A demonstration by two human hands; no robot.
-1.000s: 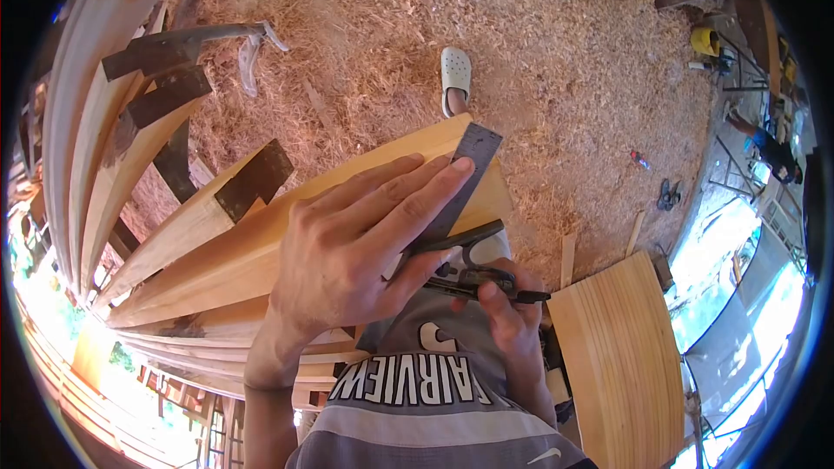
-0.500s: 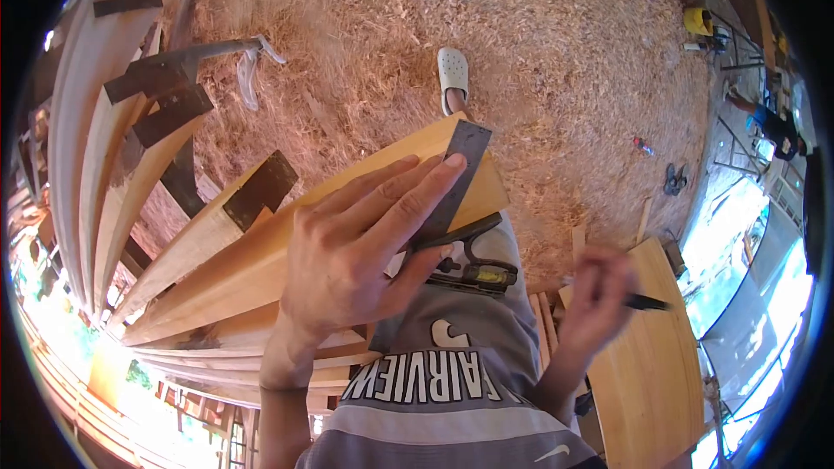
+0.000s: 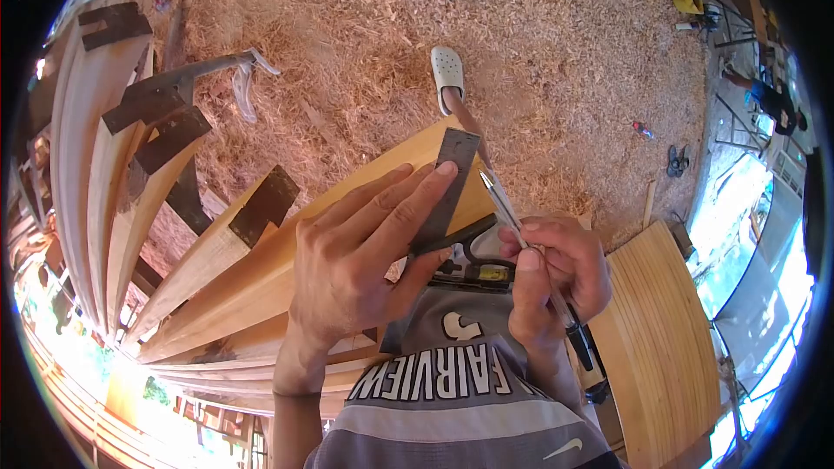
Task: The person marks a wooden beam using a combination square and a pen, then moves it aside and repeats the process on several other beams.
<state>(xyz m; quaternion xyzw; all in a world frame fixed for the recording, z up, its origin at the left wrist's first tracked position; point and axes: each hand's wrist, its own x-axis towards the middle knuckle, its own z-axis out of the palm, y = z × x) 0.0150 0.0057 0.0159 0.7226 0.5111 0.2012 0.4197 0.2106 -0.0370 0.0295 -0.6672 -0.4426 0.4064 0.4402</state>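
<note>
My left hand [image 3: 352, 247] presses a combination square [image 3: 457, 175] onto the end of a wooden beam [image 3: 426, 146]. Its fingers stretch along the dark metal blade and the thumb rests by the head, where a yellow-green level vial [image 3: 492, 274] shows. The blade lies across the beam near its end. In my right hand [image 3: 565, 274] is a clear ballpoint pen [image 3: 502, 200], pinched between thumb and fingers. The bare tip points up and to the left, just right of the blade, and the dark cap sits on the pen's rear end.
More long timbers [image 3: 221, 226] fan out at the left, several with dark-painted, notched ends. A wide curved board [image 3: 656, 330] stands at the right. Wood shavings [image 3: 556, 61] cover the ground. A person [image 3: 773, 108] is at the far right, near a yellow container [image 3: 687, 0].
My right hand has come left towards the square, and the pen's tip now points up at the beam's end. My left hand and the square stay nearly in place.
</note>
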